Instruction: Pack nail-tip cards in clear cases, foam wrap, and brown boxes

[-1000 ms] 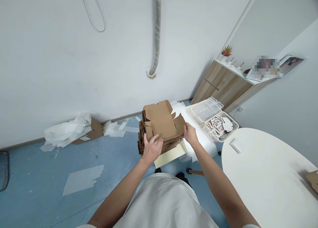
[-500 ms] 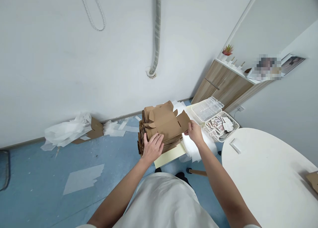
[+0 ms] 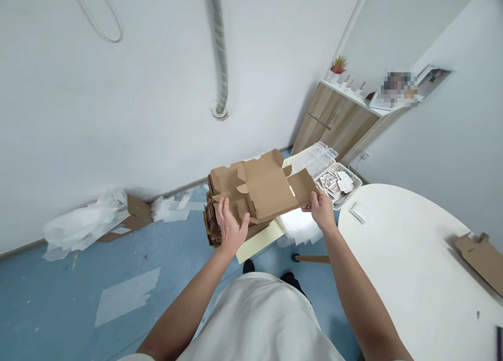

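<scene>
A flat, die-cut cardboard box blank [image 3: 268, 182] lies slightly raised and slanted over a stack of similar blanks [image 3: 212, 226]. My right hand [image 3: 320, 208] pinches its right flap between thumb and fingers. At the near left edge, my left hand [image 3: 231, 226] is spread, thumb apart from the fingers, against the cardboard; it does not wrap round it. Under the stack shows a pale yellow board [image 3: 257, 243], and white sheets [image 3: 301, 226] lie just below the lifted right end.
A white basket of printed cards [image 3: 338, 185] and a clear plastic tray [image 3: 312, 161] stand beyond my right hand. The round white table [image 3: 401, 256] is at right, bearing another cardboard piece [image 3: 481, 259]. Crumpled white wrapping [image 3: 88, 219] lies on the blue floor by the wall.
My right hand has lifted the top blank's right end and shifted it rightward off the stack. My left hand has loosened from lying flat to spread at the edge. The view has turned right.
</scene>
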The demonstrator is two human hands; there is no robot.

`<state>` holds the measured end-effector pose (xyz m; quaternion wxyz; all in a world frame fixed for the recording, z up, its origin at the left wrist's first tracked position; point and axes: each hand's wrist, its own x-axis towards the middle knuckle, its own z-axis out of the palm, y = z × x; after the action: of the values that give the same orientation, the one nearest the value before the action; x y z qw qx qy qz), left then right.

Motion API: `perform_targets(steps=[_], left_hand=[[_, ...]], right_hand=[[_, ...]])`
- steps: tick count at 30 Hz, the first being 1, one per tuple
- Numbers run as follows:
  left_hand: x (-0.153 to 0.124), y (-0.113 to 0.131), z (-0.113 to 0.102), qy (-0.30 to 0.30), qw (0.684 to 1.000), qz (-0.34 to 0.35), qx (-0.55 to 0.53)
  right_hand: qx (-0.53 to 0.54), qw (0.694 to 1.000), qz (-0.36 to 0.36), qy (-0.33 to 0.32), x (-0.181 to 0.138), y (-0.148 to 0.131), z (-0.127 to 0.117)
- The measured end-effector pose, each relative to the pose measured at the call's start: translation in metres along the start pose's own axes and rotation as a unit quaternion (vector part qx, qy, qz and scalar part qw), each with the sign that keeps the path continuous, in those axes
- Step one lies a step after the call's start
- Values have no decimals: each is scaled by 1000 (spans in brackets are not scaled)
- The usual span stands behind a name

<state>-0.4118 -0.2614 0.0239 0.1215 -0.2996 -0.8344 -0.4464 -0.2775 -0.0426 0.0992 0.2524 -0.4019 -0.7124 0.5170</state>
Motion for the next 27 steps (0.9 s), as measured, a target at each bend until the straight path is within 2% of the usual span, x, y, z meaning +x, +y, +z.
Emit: perform_targets(steps=[3, 6, 8, 11, 13, 15, 22, 27], left_hand=[[2, 10, 21, -38, 995, -49, -77], [0, 29, 48, -114, 973, -102, -175], [-4, 48, 68, -172, 945, -130, -246], [-13, 86, 94, -285, 887, -157, -327], [-23, 113, 110, -358, 851, -177, -341], [-36, 138, 125, -396, 832, -189, -339], [-91, 206, 181, -451, 808, -125, -357], [-128, 236, 213, -497, 829, -46, -254]], right_hand=[[24, 998, 3, 56, -10, 9, -37], [54, 992, 3, 113, -25, 20, -78], [67, 986, 7, 151, -38, 29, -106], [74, 976, 24, 205, -59, 47, -148], [80, 967, 39, 241, -76, 63, -176], [88, 957, 53, 272, -93, 79, -202], [98, 920, 109, 363, -158, 143, -279], [92, 896, 161, 404, -202, 193, -307]])
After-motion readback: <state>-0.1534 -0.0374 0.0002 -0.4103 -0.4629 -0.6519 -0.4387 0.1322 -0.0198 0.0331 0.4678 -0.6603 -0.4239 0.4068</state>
